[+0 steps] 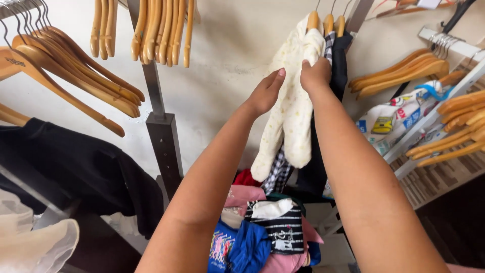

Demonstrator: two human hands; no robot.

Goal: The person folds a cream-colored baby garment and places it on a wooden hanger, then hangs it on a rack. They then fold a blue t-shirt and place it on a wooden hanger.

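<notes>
A small cream garment with faint yellow dots hangs from a wooden hanger on a rack. My right hand grips its upper edge just below the hanger. My left hand rests against the garment's left side, fingers together, thumb behind the cloth. Behind it hang a black-and-white checked garment and a black garment on their own hangers.
A heap of clothes in pink, blue and striped black lies below my arms. Empty wooden hangers hang at the top and left, and more at the right. A black shirt hangs at the left beside a metal post.
</notes>
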